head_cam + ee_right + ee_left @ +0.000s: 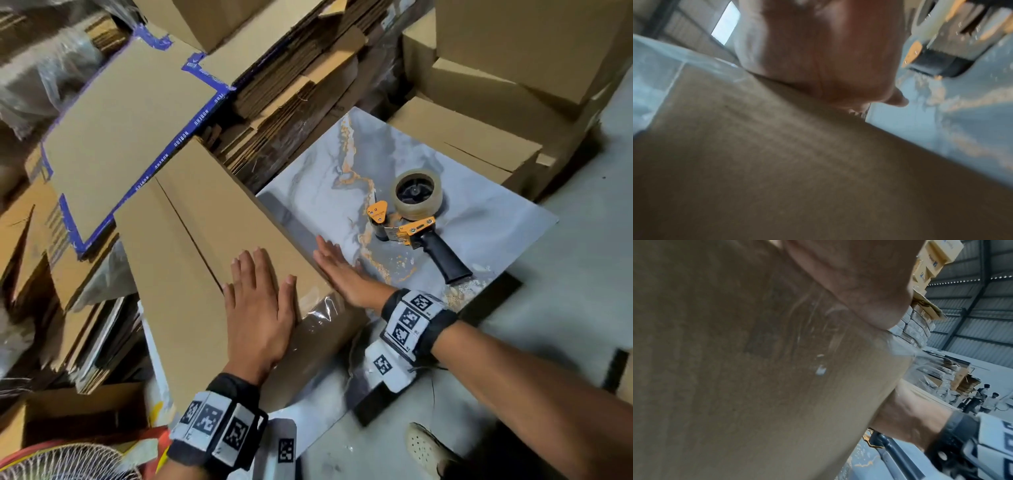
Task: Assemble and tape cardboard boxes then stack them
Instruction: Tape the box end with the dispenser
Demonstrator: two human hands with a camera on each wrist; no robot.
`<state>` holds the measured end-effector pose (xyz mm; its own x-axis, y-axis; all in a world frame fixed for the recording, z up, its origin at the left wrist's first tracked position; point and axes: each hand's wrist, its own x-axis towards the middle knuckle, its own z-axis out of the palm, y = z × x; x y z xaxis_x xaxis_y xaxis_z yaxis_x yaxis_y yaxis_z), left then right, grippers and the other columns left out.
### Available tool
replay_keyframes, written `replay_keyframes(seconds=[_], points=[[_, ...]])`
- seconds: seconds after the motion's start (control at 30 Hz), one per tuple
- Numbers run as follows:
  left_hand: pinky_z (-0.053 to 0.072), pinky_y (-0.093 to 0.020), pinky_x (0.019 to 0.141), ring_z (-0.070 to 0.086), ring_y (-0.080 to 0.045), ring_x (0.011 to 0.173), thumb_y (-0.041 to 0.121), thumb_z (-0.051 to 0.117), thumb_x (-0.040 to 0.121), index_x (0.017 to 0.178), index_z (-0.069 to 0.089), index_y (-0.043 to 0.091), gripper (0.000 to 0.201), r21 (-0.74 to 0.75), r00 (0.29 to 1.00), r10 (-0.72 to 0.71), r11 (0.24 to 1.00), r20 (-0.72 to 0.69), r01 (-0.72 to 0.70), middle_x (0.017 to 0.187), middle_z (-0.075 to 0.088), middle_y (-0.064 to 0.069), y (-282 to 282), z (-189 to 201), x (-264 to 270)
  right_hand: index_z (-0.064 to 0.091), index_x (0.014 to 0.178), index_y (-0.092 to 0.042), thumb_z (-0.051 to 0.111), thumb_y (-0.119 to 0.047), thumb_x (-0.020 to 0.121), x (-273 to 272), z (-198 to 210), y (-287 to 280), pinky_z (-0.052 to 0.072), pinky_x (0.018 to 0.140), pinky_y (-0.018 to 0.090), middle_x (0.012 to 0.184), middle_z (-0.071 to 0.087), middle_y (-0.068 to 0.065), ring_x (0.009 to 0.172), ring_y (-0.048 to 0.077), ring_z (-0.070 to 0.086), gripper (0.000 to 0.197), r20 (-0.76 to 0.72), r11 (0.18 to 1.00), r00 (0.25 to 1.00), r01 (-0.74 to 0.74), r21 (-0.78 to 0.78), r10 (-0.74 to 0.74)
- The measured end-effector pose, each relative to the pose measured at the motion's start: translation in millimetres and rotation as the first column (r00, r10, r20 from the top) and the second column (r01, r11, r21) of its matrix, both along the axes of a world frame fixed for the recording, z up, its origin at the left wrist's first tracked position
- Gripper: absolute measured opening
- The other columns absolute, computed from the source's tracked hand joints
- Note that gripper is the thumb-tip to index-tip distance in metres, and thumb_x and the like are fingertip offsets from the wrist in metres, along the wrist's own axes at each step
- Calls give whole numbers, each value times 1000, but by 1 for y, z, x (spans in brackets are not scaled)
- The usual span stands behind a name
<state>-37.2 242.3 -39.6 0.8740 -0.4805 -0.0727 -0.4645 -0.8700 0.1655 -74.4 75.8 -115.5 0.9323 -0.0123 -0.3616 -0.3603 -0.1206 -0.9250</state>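
The box (205, 246) lies on the marbled tabletop (342, 171), clear tape across its near end. The left hand (260, 308) presses flat on top, grip wide; the right hand (346, 274) presses flat against its side, grip wide. A tape gun (411, 219) lies just beside.

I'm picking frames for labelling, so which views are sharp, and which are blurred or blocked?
Head view: mostly sharp, wide-angle bending at the edges, glare on the clear tape. Left wrist view: the cardboard box fills it, dim and soft. Right wrist view: blurred throughout; the right hand and tape dispenser are smeared.
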Motion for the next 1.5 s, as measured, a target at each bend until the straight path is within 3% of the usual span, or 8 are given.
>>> replay_keyframes(seconds=[0.07, 0.23, 0.5, 0.7, 0.93, 1.13, 1.37, 1.5], points=[[4, -47, 126, -7, -18, 156, 68, 2, 89, 162, 4, 20, 88, -10, 1000, -6, 1000, 2, 6, 170, -1, -4, -2, 0, 1, -13, 160, -33, 11, -61, 102, 5, 7, -11, -9, 123, 57, 168, -17, -3, 153, 13, -18, 68, 0, 997, 1000, 22, -68, -22], [4, -47, 125, -5, -19, 157, 69, 2, 90, 162, 5, 19, 88, -25, 1000, -14, 1000, 15, 14, 170, 1, -5, -1, 0, 2, 6, 160, -40, 15, -78, 87, 11, 33, 11, 2, 126, 36, 168, 2, -15, 153, 1, -1, 83, 217, 915, 958, 89, 393, -186], [1, -48, 124, -5, -22, 157, 68, 2, 89, 163, 5, 18, 90, -6, 1000, -10, 1000, 15, 10, 170, 2, -8, -3, 2, 0, 2, 160, -41, 13, -83, 87, 16, 16, 5, -3, 126, 50, 169, -2, -9, 154, 7, -10, 84, 186, 994, 982, 6, 109, -26], [2, -48, 125, -2, -23, 157, 64, 9, 94, 163, 9, 17, 83, -33, 1000, -8, 999, 23, 9, 170, 6, -9, -3, 3, 1, 41, 154, -22, 35, -40, 109, -1, 38, -10, 11, 126, 32, 169, 14, 1, 155, 8, 7, 48, 350, 995, 932, 96, 13, -95], [16, -53, 124, 27, -30, 151, 50, 33, 97, 155, 33, 8, 71, -501, 997, 47, 862, -66, -74, 159, 38, -11, 2, 8, 3, 73, 123, -14, 55, -25, 105, -26, 65, -30, 30, 116, 28, 150, 51, -2, 149, 12, 30, 28, 489, 936, 859, 32, -350, 153], [23, -58, 120, 29, -35, 150, 36, 38, 105, 153, 36, 7, 57, -481, 996, 46, 877, 72, -6, 157, 40, -15, 27, 22, -3, 56, 143, -19, 44, -33, 108, -21, 96, -5, 26, 121, 44, 162, 35, 6, 154, 17, 19, 39, 335, 806, 902, -25, -592, 274], [8, -59, 122, 5, -38, 154, 42, 33, 106, 160, 10, 7, 69, -146, 959, 278, 952, 49, -268, 166, 10, -24, 68, 11, -6, -7, 161, -26, 26, -72, 97, -29, 86, 69, -6, 110, 76, 165, -22, 19, 150, 40, -25, 86, -21, 400, 999, -35, -916, 41], [7, -56, 123, 5, -37, 155, 44, 30, 106, 160, 7, 7, 70, -135, 956, 292, 949, 35, -285, 166, 9, -23, 63, 9, -5, -12, 158, -42, 30, -77, 94, -42, 87, 32, 0, 111, 79, 166, -20, 17, 151, 41, -22, 84, 0, 463, 992, 59, -884, -126]])
